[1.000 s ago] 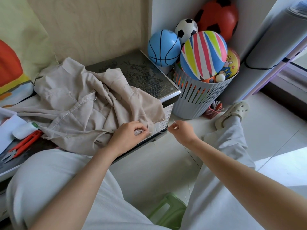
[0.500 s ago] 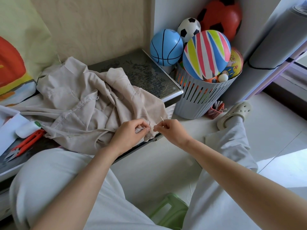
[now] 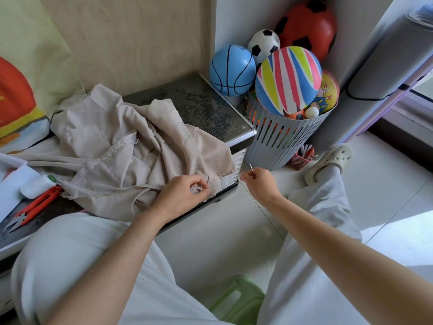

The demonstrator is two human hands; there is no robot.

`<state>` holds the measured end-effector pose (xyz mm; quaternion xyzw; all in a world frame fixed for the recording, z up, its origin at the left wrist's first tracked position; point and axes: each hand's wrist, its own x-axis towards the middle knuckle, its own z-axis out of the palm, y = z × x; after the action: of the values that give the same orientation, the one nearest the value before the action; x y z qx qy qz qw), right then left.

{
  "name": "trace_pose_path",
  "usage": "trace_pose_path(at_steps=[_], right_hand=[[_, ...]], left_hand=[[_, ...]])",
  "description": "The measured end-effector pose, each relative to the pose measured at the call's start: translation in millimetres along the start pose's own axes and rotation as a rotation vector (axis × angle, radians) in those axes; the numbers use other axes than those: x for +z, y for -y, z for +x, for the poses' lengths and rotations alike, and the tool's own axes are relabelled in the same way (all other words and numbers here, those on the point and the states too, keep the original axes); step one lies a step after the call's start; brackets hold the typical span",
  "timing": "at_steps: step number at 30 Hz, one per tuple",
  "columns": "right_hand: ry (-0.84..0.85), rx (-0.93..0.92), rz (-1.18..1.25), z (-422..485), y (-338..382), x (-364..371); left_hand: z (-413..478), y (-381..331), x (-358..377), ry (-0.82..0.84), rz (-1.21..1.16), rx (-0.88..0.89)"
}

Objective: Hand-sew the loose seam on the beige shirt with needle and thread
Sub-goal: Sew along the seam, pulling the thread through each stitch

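Two hands are at work at the table's near right corner. The left hand (image 3: 185,195) rests on the shirt (image 3: 112,156), and a frayed fold of its edge is pinched between curled fingers and thumb. A wisp of thread (image 3: 212,189) shows at those fingertips. The right hand (image 3: 260,184) is held just off the table edge, apart from the cloth. The needle (image 3: 251,167) is pinched between thumb and forefinger, tip upward, and the other fingers are curled in.

The shirt is beige woven cloth, crumpled in a heap over the table (image 3: 210,109), with a stitched seam line showing across its middle. The table top is dark and glossy, with a bright metal edge.

Lettering on the blue ball (image 3: 232,70) is too small to be read. Stars and cartoon figures are printed on the yellow ball (image 3: 329,90).

A striped ball (image 3: 288,78) is seated in a grey slotted plastic basket (image 3: 281,141) on the floor beside the table. Orange snips (image 3: 35,207) lie at the table's left. A green plastic stool (image 3: 236,299) shows below, between the person's knees.
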<state>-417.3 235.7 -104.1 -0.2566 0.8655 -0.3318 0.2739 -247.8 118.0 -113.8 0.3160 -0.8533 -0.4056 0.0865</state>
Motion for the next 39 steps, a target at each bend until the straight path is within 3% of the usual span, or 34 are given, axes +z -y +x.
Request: trace_pose_path(at_steps=[5, 9, 26, 36, 39], right_hand=[[0.257, -0.230, 0.108, -17.8, 12.0, 2.0], [0.420, -0.292, 0.070, -24.9, 21.9, 9.9], [-0.036, -0.078, 0.024, 2.7, 8.1, 7.3], [-0.122, 0.067, -0.024, 5.9, -13.8, 5.2], [-0.045, 0.019, -0.039, 4.2, -15.5, 9.5]], left_hand=[[1.8, -0.1, 0.3, -0.019, -0.019, 0.023], [1.2, -2.9, 0.5, -0.022, -0.041, 0.035], [-0.5, -2.6, -8.3, -0.105, -0.068, 0.077], [-4.8, -4.5, -11.9, -0.076, -0.016, 0.035], [-4.8, -5.5, -11.5, -0.080, -0.022, 0.050]])
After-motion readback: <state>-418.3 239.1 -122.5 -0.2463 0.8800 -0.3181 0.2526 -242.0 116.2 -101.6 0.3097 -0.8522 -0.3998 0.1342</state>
